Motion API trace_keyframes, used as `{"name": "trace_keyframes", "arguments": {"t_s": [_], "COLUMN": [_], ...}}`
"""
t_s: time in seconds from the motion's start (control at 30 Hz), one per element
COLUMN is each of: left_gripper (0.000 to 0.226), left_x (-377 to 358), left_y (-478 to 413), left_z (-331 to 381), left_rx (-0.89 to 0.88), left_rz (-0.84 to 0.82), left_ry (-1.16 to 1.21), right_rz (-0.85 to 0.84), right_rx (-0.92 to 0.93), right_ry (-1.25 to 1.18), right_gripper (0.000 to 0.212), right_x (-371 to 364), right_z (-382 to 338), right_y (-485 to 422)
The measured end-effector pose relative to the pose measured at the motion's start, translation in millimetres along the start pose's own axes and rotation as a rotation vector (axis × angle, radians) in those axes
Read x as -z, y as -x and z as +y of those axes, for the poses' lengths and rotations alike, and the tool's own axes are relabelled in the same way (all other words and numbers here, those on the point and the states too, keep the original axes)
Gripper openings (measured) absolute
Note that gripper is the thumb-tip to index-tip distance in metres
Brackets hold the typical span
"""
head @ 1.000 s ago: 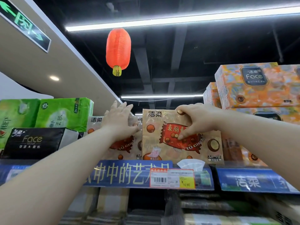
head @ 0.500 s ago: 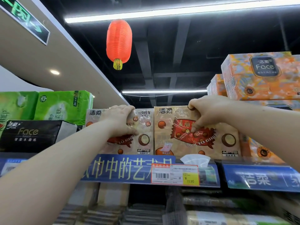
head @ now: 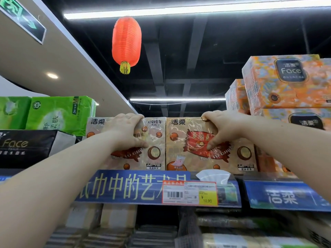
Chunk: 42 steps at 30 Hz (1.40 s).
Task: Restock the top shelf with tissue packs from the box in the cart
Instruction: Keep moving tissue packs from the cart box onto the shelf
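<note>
Beige tissue packs [head: 180, 158] on shelf [head: 125, 189], hands [head: 125, 133] [head: 222, 129] gripping

Top shelf [head: 279, 194]: left pack [head: 155, 140] and right pack [head: 180, 151] upright, side by side, touching. Left hand [head: 125, 131] over left pack's top edge; right hand [head: 222, 129] over right pack's. Stacked boxes [head: 286, 83] at right. Price tag [head: 189, 193] on shelf edge below right pack.
</note>
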<state>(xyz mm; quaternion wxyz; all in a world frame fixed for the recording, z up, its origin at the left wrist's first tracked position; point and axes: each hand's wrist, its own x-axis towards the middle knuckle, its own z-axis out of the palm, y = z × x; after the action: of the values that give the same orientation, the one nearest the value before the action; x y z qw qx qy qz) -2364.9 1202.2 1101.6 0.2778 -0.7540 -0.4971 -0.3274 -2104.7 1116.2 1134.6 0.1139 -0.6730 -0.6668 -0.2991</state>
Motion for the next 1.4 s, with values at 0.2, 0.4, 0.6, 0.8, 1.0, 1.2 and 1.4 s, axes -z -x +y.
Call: {"name": "trace_keyframes", "arguments": {"t_s": [0.2,0.4,0.6,0.8,1.0,1.2,1.4], "left_gripper": [0.099,0.098,0.075,0.054,0.047,0.050,0.048], "left_x": [-4.2,5.9,16.0,30.9,47.3,62.6,76.9], "left_y": [-0.6,2.8,19.6,52.9,89.3,124.5,173.4], "left_z": [-0.5,15.9,44.1,73.7,105.3,134.9,152.6], "left_rx": [0.012,0.101,0.087,0.097,0.134,0.092,0.025], "left_rz": [-0.026,-0.107,-0.013,0.033,0.023,-0.070,-0.185], "left_ry": [0.006,-0.141,-0.161,-0.173,-0.170,-0.124,-0.089], "right_rz": [0.040,0.118,0.155,0.169,0.182,0.095,0.004], "right_rx": [-0.017,-0.008,0.047,0.097,0.173,0.159,0.072], "right_ry": [0.097,0.128,0.043,0.032,-0.007,-0.027,0.012], "right_gripper": [0.107,0.114,0.090,0.070,0.056,0.046,0.051], "right_x": [-6.1,-9.2,0.1,2.4,-1.3,8.3,24.1], "right_z": [0.8,-1.5,1.8,13.7,20.2,28.6,24.7], "right_y": [-0.6,12.9,33.3,60.2,97.2,146.6,214.7]}}
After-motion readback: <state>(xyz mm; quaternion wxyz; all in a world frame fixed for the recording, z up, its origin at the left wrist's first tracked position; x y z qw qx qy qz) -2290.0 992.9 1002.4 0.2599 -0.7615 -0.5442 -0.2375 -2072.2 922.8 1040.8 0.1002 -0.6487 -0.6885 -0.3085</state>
